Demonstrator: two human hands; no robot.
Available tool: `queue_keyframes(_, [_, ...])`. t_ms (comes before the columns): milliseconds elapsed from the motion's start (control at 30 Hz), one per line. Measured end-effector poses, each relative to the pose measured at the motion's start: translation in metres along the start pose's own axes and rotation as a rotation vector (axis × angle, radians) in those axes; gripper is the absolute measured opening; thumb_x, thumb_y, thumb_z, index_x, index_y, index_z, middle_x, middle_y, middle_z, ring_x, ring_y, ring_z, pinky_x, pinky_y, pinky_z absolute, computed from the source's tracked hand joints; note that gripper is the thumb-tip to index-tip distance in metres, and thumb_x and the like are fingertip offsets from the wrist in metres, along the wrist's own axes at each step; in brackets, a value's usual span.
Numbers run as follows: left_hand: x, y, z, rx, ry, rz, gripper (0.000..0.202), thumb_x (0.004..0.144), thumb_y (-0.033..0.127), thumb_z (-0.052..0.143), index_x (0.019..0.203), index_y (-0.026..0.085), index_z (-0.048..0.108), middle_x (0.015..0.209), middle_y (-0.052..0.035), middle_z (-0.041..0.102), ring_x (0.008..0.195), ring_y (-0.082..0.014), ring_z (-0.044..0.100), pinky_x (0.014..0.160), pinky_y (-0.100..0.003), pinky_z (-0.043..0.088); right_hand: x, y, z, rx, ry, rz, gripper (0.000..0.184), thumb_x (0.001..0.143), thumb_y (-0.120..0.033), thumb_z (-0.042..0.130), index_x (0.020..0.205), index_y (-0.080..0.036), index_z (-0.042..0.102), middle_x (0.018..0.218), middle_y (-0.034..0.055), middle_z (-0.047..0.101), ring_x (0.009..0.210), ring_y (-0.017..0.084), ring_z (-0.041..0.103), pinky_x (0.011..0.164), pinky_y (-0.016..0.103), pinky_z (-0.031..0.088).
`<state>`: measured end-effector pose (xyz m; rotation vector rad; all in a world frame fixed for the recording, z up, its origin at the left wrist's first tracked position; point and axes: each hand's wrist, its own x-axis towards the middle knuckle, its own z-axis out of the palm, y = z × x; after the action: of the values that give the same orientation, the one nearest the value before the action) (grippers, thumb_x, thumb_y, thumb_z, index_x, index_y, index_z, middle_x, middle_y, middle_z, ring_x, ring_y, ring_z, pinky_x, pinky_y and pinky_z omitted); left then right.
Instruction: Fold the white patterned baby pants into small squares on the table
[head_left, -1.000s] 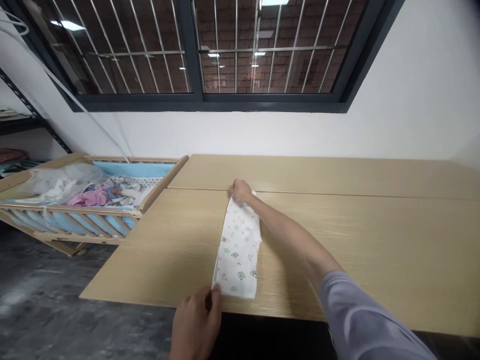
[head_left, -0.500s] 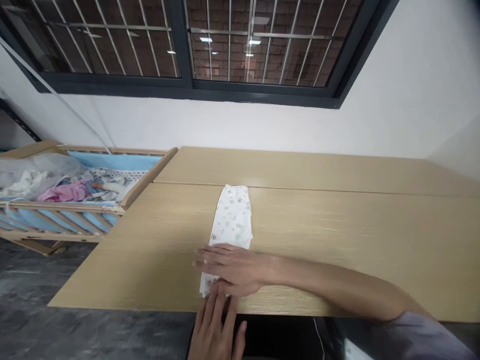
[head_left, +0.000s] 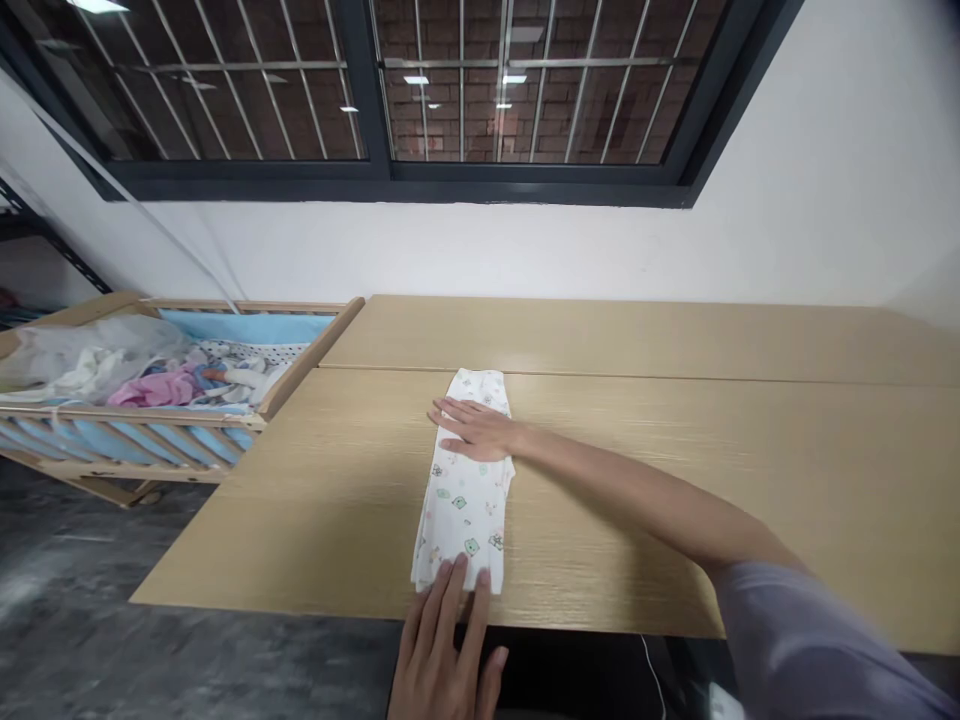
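A white baby garment [head_left: 469, 505] printed with small green and brown figures lies folded into a long strip on the wooden table; its shape looks like trousers folded in half. My right hand [head_left: 480, 432] rests flat across its upper part, fingers stretched to the left. At the near end, the fingertips of my left hand [head_left: 450, 640] lie on the cloth close to the table edge. That hand is open, fingers slightly spread. Neither hand grips the fabric. My right hand covers a section of the far half.
The wooden table [head_left: 675, 450] has a seam running across its back part. To the left stands a wooden crib [head_left: 300, 370] with blue lining, holding pink and white cloths and a clear plastic bag [head_left: 112, 345]. A barred window [head_left: 517, 110] is above the table.
My right hand has slid away from me along the garment, from its near end to its far part. My left hand stays at the near end. The view has shifted slightly.
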<state>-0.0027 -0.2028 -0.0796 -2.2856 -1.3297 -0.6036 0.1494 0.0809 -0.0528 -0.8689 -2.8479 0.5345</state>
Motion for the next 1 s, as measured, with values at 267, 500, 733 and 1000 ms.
queue_keyframes(267, [0.006,0.006,-0.003,-0.100,0.059,-0.082,0.043,0.094,0.033,0.053,0.134,0.022,0.063,0.137,-0.0070,0.066,0.127,-0.0216,0.059,0.114,-0.032,0.029,0.027,0.054,-0.022,-0.056,0.056,0.184,0.078,0.101,-0.064,0.018,0.162,-0.015,0.016,0.169,0.0092,0.009,0.156,0.025,0.006,0.127,0.043,0.003])
queue_keyframes(500, [0.015,-0.031,-0.016,-0.223,-0.039,0.016,0.041,0.096,0.019,0.055,0.136,0.021,0.057,0.135,-0.0062,0.067,0.128,-0.0185,0.056,0.114,-0.037,0.023,-0.009,0.004,-0.047,0.112,0.259,0.071,0.072,0.101,-0.058,0.038,0.157,-0.014,0.031,0.163,0.0166,0.032,0.150,0.032,0.028,0.122,0.051,0.025])
queue_keyframes(733, [0.017,-0.066,-0.015,-0.351,-0.129,0.080,0.034,0.097,0.019,0.058,0.131,0.023,0.060,0.131,-0.0078,0.066,0.118,-0.0210,0.060,0.102,-0.036,0.034,-0.107,-0.111,-0.032,0.161,0.016,-0.199,0.040,0.104,-0.043,0.042,0.123,-0.017,0.066,0.109,0.0088,0.070,0.102,0.022,0.064,0.091,0.037,0.053])
queue_keyframes(1000, [0.005,-0.057,-0.024,-0.450,-0.128,0.206,0.036,0.101,0.010,0.047,0.129,0.026,0.062,0.117,-0.0056,0.070,0.095,-0.0166,0.063,0.091,-0.032,0.044,-0.183,-0.148,0.038,-0.022,0.178,-0.178,0.033,0.103,-0.025,0.048,0.132,-0.015,0.059,0.130,0.0127,0.065,0.124,0.025,0.056,0.107,0.042,0.046])
